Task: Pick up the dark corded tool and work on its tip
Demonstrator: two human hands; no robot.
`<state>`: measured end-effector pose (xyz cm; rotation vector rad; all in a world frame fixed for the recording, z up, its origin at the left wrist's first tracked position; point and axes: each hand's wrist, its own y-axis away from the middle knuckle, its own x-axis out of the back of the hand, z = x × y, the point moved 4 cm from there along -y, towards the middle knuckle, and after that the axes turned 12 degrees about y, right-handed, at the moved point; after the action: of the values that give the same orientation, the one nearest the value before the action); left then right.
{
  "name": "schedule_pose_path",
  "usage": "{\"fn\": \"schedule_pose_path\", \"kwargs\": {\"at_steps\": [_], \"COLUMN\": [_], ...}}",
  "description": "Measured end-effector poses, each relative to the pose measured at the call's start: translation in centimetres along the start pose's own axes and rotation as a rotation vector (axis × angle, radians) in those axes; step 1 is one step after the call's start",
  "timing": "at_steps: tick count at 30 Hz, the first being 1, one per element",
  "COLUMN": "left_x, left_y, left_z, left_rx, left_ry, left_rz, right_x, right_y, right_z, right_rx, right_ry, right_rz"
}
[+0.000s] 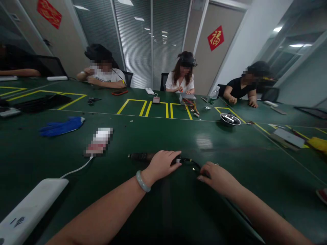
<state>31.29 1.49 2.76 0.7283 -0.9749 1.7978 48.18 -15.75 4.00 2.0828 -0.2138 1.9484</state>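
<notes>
The left hand [163, 163] lies palm down on the black cable [190, 160], just where it joins a dark cylindrical part [140, 157]. Its fingers are stretched out and only lightly bent, so it seems to pin the piece flat rather than grasp it. This probably keeps the round body from rolling on the smooth green bench [230, 149]. A pale bangle [142, 181] sits on that wrist.

The right hand [217, 175] is at the cable's other end, knuckles up and fingers curled down over it. Whether they pinch the cable or only rest on it cannot be told, since the fingertips are hidden. With a hand at each end, the cable is held in a short arc between them, which looks like a way to keep it taut and in reach.

The cable is thin, black and glossy, with a small white fitting near the left fingertips. The cylinder is matt and dark, and its detail is too dim to read.

Left of the cable lie a blurred packet [99, 141] and a blue glove [61, 126]. Beyond the cable to the right stands a metal bowl [230, 119], and co-workers sit further off.
</notes>
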Motion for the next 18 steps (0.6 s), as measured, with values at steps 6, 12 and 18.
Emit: {"fn": "schedule_pose_path", "kwargs": {"at_steps": [6, 12, 18], "left_x": [-0.3, 0.9, 2.2], "left_y": [-0.2, -0.1, 0.2], "left_z": [-0.1, -0.4, -0.3], "left_rx": [0.025, 0.051, 0.126], "left_ry": [-0.015, 0.004, -0.048], "left_rz": [-0.026, -0.105, -0.123], "right_x": [-0.9, -1.6, -2.1], "right_y": [-0.3, -2.7, -4.9], "right_z": [-1.4, -3.5, -3.9], "right_rx": [0.066, -0.057, -0.006], "right_ry": [-0.251, -0.667, -0.371], "right_rz": [-0.046, -0.008, 0.313]}}
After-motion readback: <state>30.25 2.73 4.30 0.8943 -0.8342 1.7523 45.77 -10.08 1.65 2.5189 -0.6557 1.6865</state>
